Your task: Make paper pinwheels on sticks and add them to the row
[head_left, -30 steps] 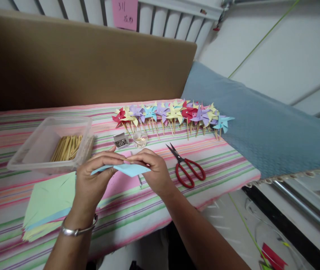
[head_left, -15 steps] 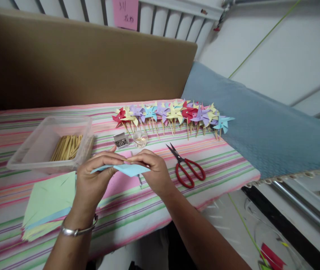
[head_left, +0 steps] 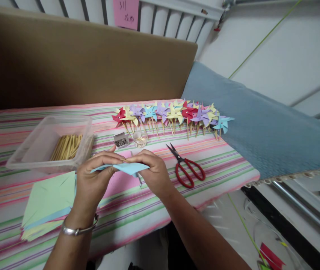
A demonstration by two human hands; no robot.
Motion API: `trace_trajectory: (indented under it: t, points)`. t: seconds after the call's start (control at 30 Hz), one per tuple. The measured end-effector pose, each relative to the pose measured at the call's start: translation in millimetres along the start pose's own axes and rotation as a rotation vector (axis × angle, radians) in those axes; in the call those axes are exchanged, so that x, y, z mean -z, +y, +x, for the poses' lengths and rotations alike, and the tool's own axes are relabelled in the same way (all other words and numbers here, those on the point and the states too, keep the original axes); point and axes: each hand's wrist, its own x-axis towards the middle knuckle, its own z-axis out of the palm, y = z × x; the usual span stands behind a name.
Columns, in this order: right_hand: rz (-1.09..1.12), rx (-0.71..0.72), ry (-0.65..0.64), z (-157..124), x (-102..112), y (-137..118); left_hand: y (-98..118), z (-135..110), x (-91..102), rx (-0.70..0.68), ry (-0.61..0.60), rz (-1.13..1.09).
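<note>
A light blue sheet of paper (head_left: 132, 168), bent and folded, is pinched between my two hands above the table. My left hand (head_left: 96, 170) grips its left part, fingers on the far side and thumb underneath. Closed on the right part is my right hand (head_left: 153, 168), its fingertips meeting the left ones at the middle. What lies between the fingertips is hidden. Below the hands a pink sheet (head_left: 122, 183) rests on the striped cloth. Just beyond them stand a small box of metal pins (head_left: 121, 140) and a round clear tub (head_left: 140, 139) with tiny pieces in it.
Red-handled scissors (head_left: 186, 165) lie open to the right. Many paper pinwheels (head_left: 174, 112) on sticks line the back. At left are a clear plastic bin (head_left: 33, 150) with wooden sticks (head_left: 67, 147) and a stack of cut paper squares (head_left: 51, 195). A brown board (head_left: 86, 63) stands behind.
Almost nothing differs. The blue paper's right edge has shifted very slightly; both hands keep their grip in the same place.
</note>
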Motion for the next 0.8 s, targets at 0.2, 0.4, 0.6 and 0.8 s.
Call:
trace_trajectory:
  t: [0.2,0.4,0.6,0.8]
  points:
    - [-0.039,0.009,-0.003,-0.5,0.9,1.5,-1.7,0.3,-0.4,0.004,0.009,-0.001]
    - [-0.003,-0.006,-0.020,-0.8,0.7,3.0,-3.7,1.0,-0.3,-0.027,0.039,0.026]
    - [0.032,0.013,-0.030,-0.7,0.8,2.6,-2.6,0.7,-0.9,-0.043,0.037,-0.010]
    - [0.036,-0.003,-0.034,-1.4,1.5,2.0,-3.3,0.6,-0.9,-0.045,0.041,-0.022]
